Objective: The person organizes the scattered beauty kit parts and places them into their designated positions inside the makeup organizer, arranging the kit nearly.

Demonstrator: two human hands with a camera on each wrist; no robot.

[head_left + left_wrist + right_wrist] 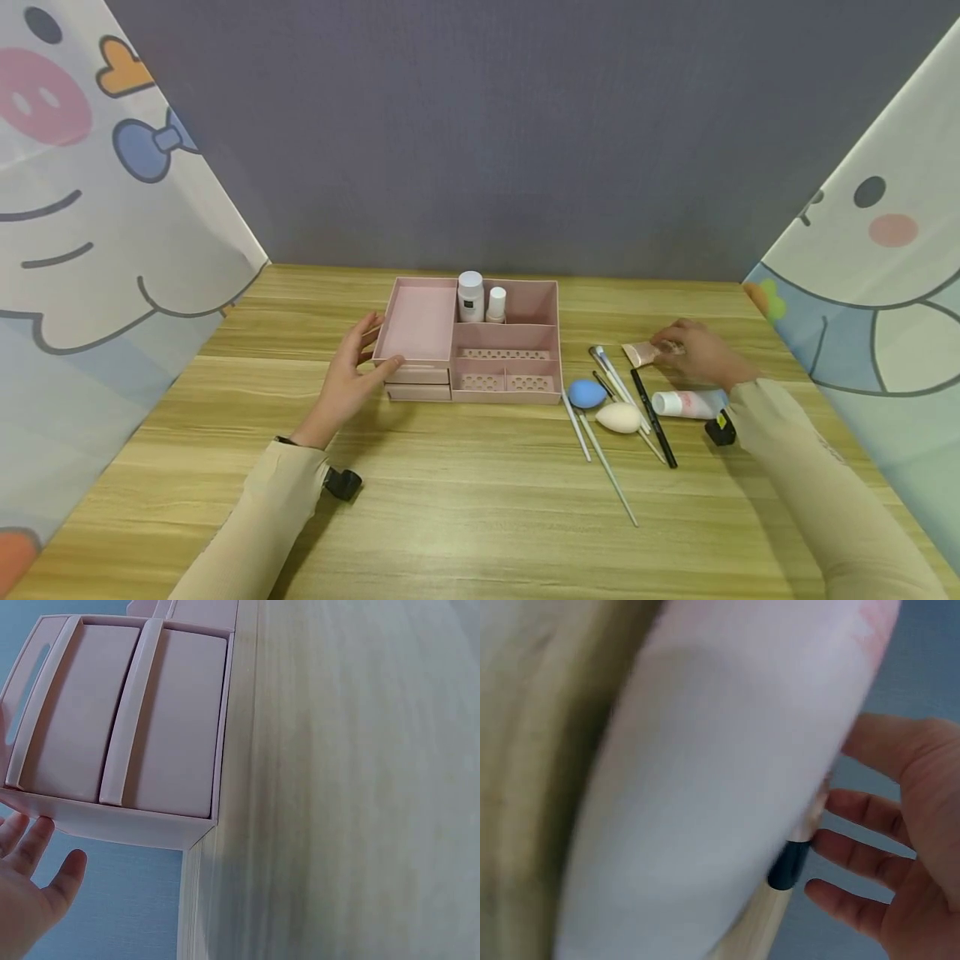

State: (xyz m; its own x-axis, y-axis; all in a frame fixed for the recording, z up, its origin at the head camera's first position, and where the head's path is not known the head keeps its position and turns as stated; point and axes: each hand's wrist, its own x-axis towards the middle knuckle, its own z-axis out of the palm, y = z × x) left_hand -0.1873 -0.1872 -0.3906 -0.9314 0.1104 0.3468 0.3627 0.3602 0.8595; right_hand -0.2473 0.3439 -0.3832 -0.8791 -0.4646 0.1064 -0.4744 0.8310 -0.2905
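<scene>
A pink desk organizer [506,398] stands on the table, with two front drawers [172,720] at its left. My left hand [356,367] touches the organizer's left side with loosely spread fingers. Over at the right, my right hand [701,350] pinches a small beige tube [639,354], partly hidden under the fingers. In the right wrist view, this tube shows a dark end [787,866] by the fingertips. A white and pink squeeze tube [690,404] lies just below that hand and looms large and blurred in the right wrist view.
A white bottle [471,298] and a smaller white-capped bottle [497,305] stand in the organizer's back compartment. Right of it lie a blue makeup sponge [587,393], a cream sponge [619,417], a black pen [655,418], and several brushes and thin sticks [611,471].
</scene>
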